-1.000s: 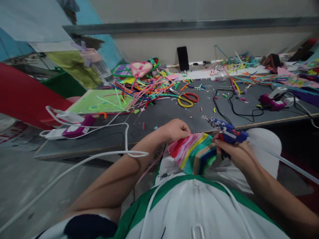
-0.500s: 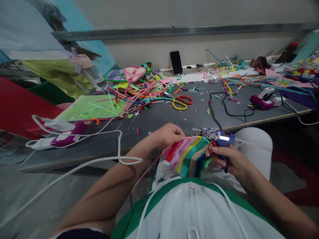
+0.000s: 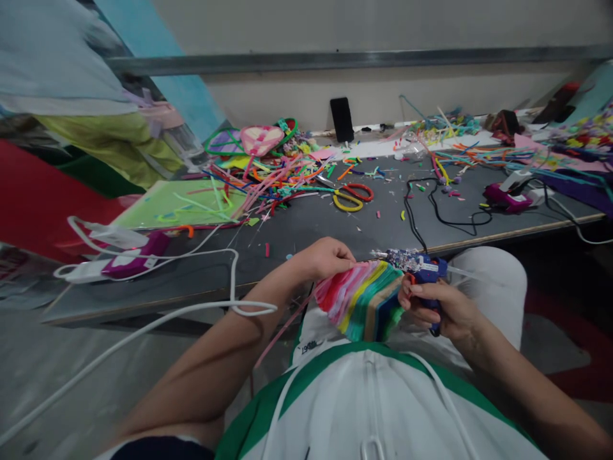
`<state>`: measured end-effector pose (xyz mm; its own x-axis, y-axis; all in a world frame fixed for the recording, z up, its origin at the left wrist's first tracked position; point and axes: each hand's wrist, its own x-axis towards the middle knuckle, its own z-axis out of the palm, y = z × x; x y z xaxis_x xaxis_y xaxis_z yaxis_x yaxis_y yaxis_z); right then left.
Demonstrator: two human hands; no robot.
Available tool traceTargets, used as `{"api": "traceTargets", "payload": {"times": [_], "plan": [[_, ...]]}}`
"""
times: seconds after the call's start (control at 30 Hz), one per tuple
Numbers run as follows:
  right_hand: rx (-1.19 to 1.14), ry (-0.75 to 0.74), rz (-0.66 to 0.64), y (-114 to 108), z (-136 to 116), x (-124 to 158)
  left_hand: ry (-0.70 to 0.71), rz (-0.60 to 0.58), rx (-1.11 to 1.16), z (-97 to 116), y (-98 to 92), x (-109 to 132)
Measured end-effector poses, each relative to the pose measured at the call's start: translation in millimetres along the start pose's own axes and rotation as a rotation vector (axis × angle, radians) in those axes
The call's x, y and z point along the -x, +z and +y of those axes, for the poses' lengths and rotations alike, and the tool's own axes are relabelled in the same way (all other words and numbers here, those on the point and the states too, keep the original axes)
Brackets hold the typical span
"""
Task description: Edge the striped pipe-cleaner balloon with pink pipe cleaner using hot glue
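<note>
Fingers of the left hand [image 3: 327, 259] pinch the striped piece [image 3: 361, 299] at lower centre, the right hand [image 3: 453, 308] wrapped round the glue gun [image 3: 426, 269]; it looks like gluing, the next move calling for steady aim.

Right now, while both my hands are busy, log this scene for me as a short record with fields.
Left hand: pinching the pink end of the striped piece
Right hand: gripping the blue glue gun
Nozzle: pointing left, along the striped piece's upper edge; contact unclear
Stripes: red, pink, yellow, green, tan, dark blue among them
Scissors: on the gray table, one yellow handle loop, one red
Phone: black, propped upright at the back
Power strips: purple and white, one at left, one at right
</note>
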<state>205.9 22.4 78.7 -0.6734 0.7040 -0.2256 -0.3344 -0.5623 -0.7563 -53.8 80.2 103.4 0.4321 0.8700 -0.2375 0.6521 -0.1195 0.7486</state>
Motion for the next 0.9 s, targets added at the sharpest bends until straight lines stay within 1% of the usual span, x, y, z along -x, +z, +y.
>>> {"api": "traceTargets", "payload": {"times": [0.2,0.3,0.37,0.47,0.57,0.63,0.67,0.8,0.9], "plan": [[0.128,-0.055,0.112,-4,5,-5,-0.042,0.006,0.033,-2,1.3,-1],[0.256,-0.143,0.209,-8,7,-9,-0.067,-0.009,0.126,-4,0.1,1],[0.338,-0.228,0.286,-12,6,-14,-0.076,-0.018,0.217,-6,-6.5,1],[0.337,-0.32,0.344,-17,-2,-23,-0.091,0.01,0.291,-10,-27.4,-5],[0.306,-0.368,0.344,-19,-12,-33,-0.103,0.048,0.364,-19,-51.3,-19],[0.292,-0.378,0.311,-20,-17,-38,-0.135,-0.009,0.525,-29,-61.8,-29],[0.28,-0.376,0.29,-20,-17,-41,-0.152,-0.035,0.548,-34,-64.8,-33],[0.231,-0.349,0.228,-25,-9,-44,-0.18,-0.101,0.607,-51,-66.4,-40],[0.245,-0.369,0.226,-31,0,-42,-0.178,-0.134,0.65,-55,-65.5,-40]]}}
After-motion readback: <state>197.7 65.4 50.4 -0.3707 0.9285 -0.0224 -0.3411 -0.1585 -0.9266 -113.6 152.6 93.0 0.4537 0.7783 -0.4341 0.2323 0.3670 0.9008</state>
